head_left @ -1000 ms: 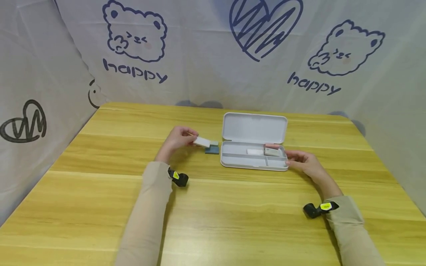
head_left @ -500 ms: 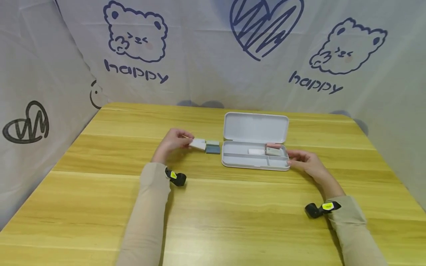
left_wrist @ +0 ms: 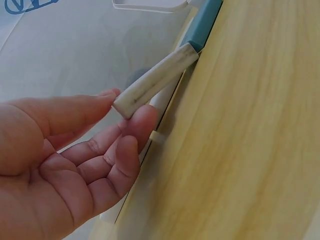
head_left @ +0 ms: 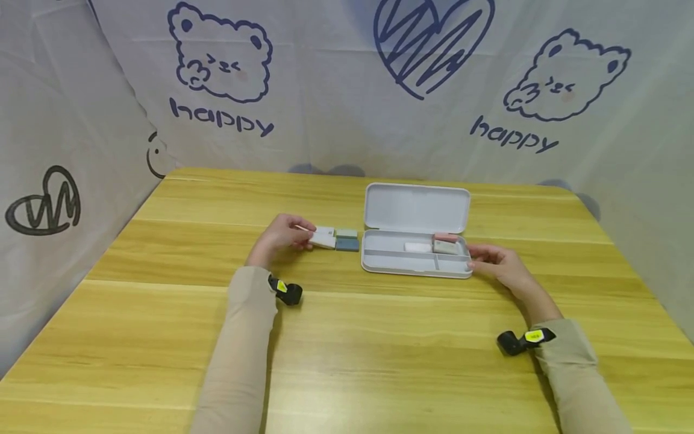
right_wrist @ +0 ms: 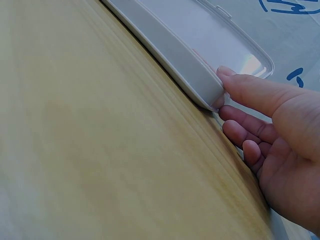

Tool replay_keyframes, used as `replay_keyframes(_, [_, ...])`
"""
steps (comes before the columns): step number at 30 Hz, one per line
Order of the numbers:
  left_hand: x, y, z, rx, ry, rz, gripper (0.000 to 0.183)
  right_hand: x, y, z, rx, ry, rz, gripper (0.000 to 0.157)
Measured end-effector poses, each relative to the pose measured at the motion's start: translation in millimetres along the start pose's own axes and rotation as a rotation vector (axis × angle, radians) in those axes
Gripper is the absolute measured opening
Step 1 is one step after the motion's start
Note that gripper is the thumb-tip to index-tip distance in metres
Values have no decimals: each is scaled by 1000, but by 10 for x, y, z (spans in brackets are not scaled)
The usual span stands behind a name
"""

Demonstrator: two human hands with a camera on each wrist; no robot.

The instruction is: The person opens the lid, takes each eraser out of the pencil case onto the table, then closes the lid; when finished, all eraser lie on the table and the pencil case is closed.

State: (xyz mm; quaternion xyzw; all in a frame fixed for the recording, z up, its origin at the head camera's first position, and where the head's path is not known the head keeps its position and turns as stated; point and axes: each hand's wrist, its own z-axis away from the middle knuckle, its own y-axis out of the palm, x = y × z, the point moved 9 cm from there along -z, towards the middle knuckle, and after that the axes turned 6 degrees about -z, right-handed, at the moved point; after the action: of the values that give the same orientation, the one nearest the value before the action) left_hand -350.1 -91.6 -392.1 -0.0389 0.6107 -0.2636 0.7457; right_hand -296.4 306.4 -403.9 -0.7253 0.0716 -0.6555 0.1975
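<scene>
Between thumb and fingers my left hand [head_left: 283,236] pinches a white eraser [left_wrist: 159,80], its side smudged grey. The eraser slants down, its far end right at a blue eraser [head_left: 347,244]. Behind these lie a pale green eraser [head_left: 346,233] and another white block [head_left: 326,230]. My right hand [head_left: 504,266] holds the right end of an open white pencil case [head_left: 398,263], thumb at the rim in the right wrist view. Inside the case's back compartment are a white block [head_left: 417,248], a greyish eraser [head_left: 445,248] and a pink eraser [head_left: 446,237].
The case's lid [head_left: 417,208] stands raised at the back. A divider splits the case lengthwise, and the front part has a short crosswise wall. The wooden table [head_left: 379,349] ends at a white printed cloth [head_left: 325,120] behind and at the sides.
My left hand has moved left and then down with the white eraser, from over the green and blue erasers to their left side. The right hand stays at the case.
</scene>
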Motion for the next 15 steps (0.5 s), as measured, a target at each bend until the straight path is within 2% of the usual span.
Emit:
replay_keyframes(5, [44, -2, 12, 25, -30, -6, 26, -16, -5, -13, -2, 2, 4, 45])
replay_keyframes(15, [43, -49, 40, 48, -2, 12, 30, -21, -6, -14, -1, -13, -4, 45])
